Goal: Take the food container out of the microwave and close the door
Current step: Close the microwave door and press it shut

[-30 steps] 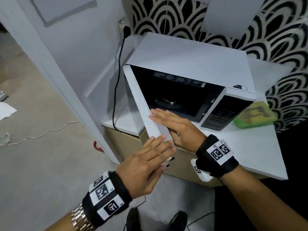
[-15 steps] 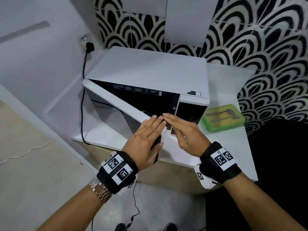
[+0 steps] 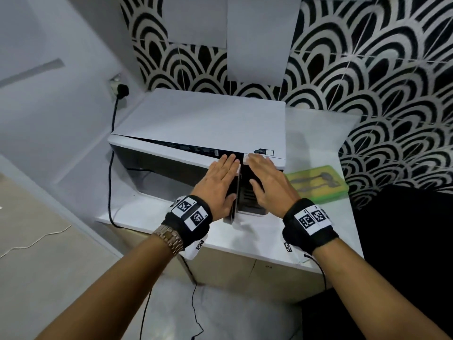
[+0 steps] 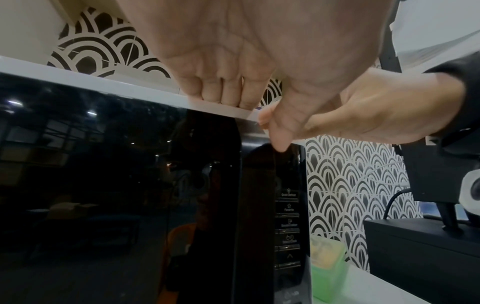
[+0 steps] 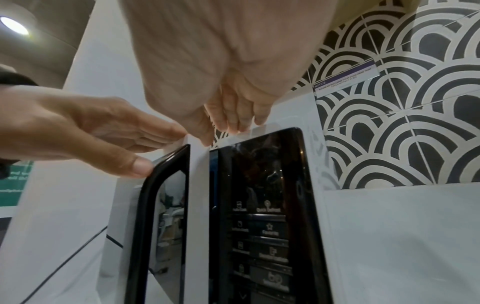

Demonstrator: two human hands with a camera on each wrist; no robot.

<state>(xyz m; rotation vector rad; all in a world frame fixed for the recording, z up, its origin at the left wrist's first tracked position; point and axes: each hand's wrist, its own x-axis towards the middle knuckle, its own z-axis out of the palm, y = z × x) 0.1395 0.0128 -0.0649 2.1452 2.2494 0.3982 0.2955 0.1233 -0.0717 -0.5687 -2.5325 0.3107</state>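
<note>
Right wrist view: wall sign (image 5: 345, 81) reads "NOTICE"; both hands' fingers (image 3: 228, 163) flat on microwave door (image 3: 171, 155).

This looks like a shared pantry corner in an office rather than a home kitchen. A white box-shaped microwave with a glossy black door (image 3: 203, 123) sits on a plain white laminate counter (image 3: 318, 231) against a wall of black-and-white fan-patterned tiles (image 3: 367, 69). On those tiles, to the right, a small printed notice sticker (image 5: 345, 81) asks people not to leave food there. A black plug in a white wall socket (image 3: 121, 90) sits at far left, and a grey concrete floor (image 3: 49, 266) lies below.
</note>
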